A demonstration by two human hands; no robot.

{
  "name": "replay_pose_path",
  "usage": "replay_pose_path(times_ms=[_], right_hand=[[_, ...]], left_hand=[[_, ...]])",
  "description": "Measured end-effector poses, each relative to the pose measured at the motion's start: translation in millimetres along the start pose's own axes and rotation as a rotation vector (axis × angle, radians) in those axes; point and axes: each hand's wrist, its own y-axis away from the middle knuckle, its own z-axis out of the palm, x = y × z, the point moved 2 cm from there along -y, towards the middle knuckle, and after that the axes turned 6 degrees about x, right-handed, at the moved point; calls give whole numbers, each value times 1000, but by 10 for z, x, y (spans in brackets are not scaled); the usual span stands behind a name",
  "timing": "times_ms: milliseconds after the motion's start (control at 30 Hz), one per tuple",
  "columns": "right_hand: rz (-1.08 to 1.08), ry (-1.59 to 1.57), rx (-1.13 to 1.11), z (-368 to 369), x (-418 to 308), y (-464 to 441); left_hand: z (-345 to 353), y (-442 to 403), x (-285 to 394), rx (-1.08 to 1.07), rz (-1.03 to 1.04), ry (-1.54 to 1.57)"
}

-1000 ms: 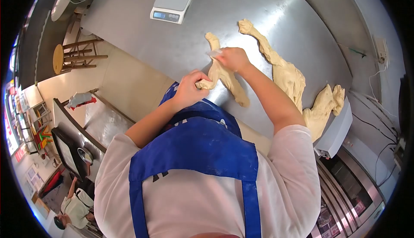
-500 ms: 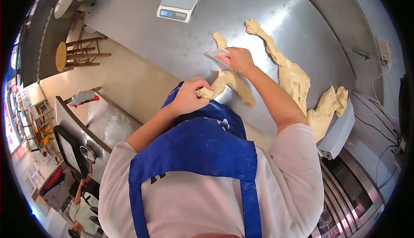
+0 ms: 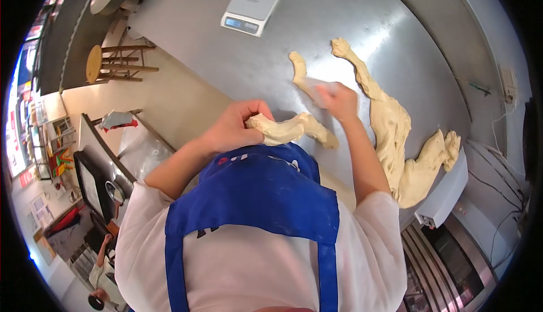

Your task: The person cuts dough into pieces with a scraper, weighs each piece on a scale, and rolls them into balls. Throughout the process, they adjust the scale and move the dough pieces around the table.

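My left hand (image 3: 240, 124) is closed on one end of a pale dough strip (image 3: 283, 132), just above my apron at the table's near edge. The strip curves to the right, its far end lying on the metal table. In my right hand (image 3: 339, 100) is a white dough scraper (image 3: 318, 89), blurred by motion. Partly behind the scraper lies a shorter dough strip (image 3: 298, 66). A long, lumpy mass of dough (image 3: 387, 122) stretches over the table to the right of my right hand.
A digital scale (image 3: 251, 8) with a lit display stands on the metal table (image 3: 198, 40) at the far side. A grey-white box (image 3: 447, 190) sits by the dough at right. Left of the table are a wooden stool (image 3: 121, 66) and, lower down, another person (image 3: 102, 275).
My left hand has drawn its end of the dough strip a little left, and that end is raised. The right hand with the scraper has shifted right and nearer. The whole view has tilted slightly.
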Motion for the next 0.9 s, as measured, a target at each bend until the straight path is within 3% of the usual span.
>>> replay_pose_path(times_ms=[67, 133, 167, 233, 333, 467, 500, 533, 600, 633, 700, 733, 767, 900], right_hand=[[108, -194, 319, -219, 294, 135], [326, -202, 456, -472, 471, 333], [335, -210, 466, -502, 515, 448], [649, -463, 639, -514, 670, 682], [816, -536, 648, -183, 798, 962], [917, -747, 397, 50, 621, 709], [921, -732, 319, 129, 713, 602], [918, -362, 203, 200, 846, 460], [486, 462, 496, -19, 326, 241], [481, 463, 506, -25, 183, 111], [255, 176, 528, 74, -97, -204], [398, -138, 337, 278, -220, -345], [413, -228, 196, 509, -336, -502], [342, -247, 183, 1411, -739, -1254]], left_hand=[[-39, 126, 183, -2, -3, 19], [-86, 195, 413, -68, 220, 29], [-89, 287, 635, -23, 181, 2], [-218, 390, 935, 18, 344, -36], [-396, 622, 1312, 143, 489, -154], [-881, 888, 1493, 425, 518, -325], [-1090, 950, 1521, 469, 490, -333], [-1339, 1013, 1538, 514, 465, -337], [-1839, 1130, 1525, 524, 495, -276], [-2020, 1172, 1530, 567, 511, -194], [-2480, 1250, 1514, 590, 535, -57], [-2678, 1279, 1515, 587, 535, -55], [-2841, 1290, 1533, 615, 564, 7], [-3626, 1217, 1673, 564, 610, 125]])
